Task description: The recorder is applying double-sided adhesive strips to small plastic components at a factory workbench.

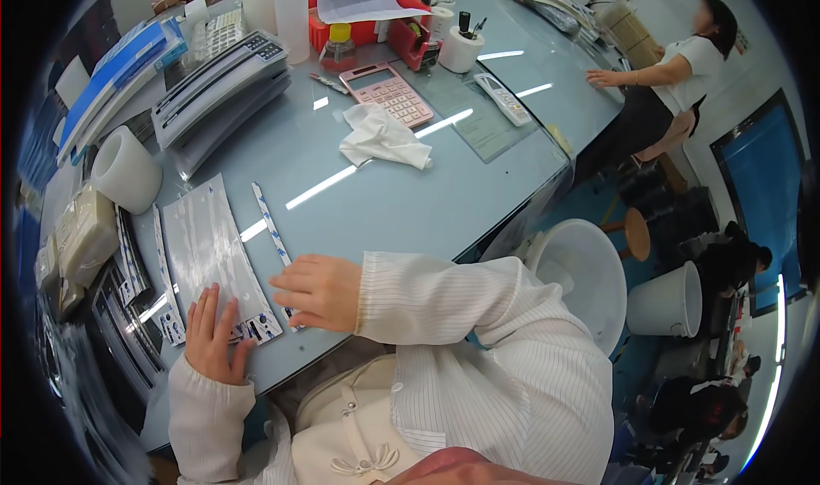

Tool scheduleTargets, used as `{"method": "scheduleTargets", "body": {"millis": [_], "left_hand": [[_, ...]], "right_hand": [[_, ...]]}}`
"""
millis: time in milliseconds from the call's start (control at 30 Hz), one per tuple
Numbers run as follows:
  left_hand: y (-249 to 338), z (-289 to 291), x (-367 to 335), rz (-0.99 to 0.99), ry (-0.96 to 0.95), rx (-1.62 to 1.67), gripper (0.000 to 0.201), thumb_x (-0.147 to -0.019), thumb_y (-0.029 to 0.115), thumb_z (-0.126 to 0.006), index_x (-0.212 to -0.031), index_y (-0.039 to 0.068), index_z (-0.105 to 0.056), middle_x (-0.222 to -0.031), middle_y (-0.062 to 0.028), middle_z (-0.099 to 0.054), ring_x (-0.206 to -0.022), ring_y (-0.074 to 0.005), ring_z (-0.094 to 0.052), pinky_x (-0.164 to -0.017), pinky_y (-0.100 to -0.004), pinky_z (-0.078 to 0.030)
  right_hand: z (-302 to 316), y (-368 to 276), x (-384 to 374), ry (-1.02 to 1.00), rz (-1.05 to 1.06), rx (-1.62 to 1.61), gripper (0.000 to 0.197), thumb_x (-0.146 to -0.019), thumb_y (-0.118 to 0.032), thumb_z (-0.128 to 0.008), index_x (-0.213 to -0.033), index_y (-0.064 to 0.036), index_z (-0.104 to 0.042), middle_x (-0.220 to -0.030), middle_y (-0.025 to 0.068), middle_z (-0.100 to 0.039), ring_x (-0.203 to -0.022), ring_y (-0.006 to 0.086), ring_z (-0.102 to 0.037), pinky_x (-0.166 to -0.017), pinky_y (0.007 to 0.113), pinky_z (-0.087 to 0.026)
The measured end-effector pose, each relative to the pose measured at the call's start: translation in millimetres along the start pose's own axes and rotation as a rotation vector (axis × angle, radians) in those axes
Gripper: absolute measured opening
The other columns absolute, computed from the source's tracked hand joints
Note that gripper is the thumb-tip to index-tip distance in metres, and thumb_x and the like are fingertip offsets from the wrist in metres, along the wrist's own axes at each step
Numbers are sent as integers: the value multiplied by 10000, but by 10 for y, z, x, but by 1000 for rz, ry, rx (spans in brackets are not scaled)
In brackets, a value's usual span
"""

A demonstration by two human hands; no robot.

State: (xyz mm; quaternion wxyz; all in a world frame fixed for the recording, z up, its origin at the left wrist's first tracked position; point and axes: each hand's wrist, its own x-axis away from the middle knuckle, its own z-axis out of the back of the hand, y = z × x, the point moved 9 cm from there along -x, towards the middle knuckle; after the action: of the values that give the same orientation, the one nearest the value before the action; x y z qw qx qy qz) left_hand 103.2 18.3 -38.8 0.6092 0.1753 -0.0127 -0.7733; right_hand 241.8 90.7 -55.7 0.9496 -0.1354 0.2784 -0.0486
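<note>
A clear, glossy flat sheet point(205, 237) with a blue-and-white printed lower edge lies on the glass-topped table. My left hand point(213, 338) rests on its near left corner, fingers spread and flat. To the sheet's right lies a narrow white strip with blue marks point(270, 220). Over that strip's near end is my right hand point(320, 292), palm down with fingers stretched out, partly covering it; no held thing shows. A second narrow strip point(162, 267) runs along the sheet's left side.
Left stand a white roll point(126, 170), a wrapped pale bundle point(85, 237) and stacked dark-printed panels point(222, 92). Farther off are a pink calculator point(387, 94), crumpled tissue point(384, 137), a remote control point(502, 99) and a red basket point(363, 31). White bins point(664, 300) and a person point(683, 75) are at right.
</note>
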Motion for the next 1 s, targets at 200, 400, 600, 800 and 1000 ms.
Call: {"method": "scheduleTargets", "body": {"millis": [200,400,600,800,1000], "left_hand": [[-148,-42,21,45,-67,60,588,-746,119,-790,-1289,18,-590,-1347,-194,-574,-1270,-382,-518,-1063,-452,-428],[-130,93,-67,-40,45,50,388,-764,61,-765,-1138,14,-671,-1118,-166,-691,-1098,-356,-637,-992,-468,-486],[-151,358,-57,-1,241,35,214,-795,-40,-671,-1005,-1,-690,-934,-128,-726,-897,-304,-714,-924,-485,-529],[228,443,-118,-120,295,22,222,-787,7,-703,-1009,-2,-691,-941,-114,-718,-900,-271,-713,-945,-473,-523],[425,400,-115,-224,257,98,300,-812,212,-771,-1027,18,-694,-947,-100,-714,-939,-264,-699,-982,-480,-498]], "right_hand": [[-203,217,-183,43,-218,-33,504,-848,-361,-729,-1185,-8,-606,-1251,143,-604,-1150,303,-553,-1025,405,-417],[-213,325,-245,-27,-308,-186,532,-871,-354,-717,-1242,6,-589,-1240,143,-628,-1187,315,-548,-1011,422,-432],[-124,395,-365,-165,-607,-619,469,-952,-332,-653,-1260,14,-576,-1088,141,-667,-982,251,-661,-836,371,-520],[-490,385,-167,-144,-1096,-1499,407,-993,-213,-606,-1309,33,-532,-1133,123,-658,-909,169,-674,-762,313,-560],[-313,469,-40,79,-850,-1314,361,-998,-21,-509,-1354,37,-502,-1216,106,-642,-1129,167,-612,-964,307,-496]]}}
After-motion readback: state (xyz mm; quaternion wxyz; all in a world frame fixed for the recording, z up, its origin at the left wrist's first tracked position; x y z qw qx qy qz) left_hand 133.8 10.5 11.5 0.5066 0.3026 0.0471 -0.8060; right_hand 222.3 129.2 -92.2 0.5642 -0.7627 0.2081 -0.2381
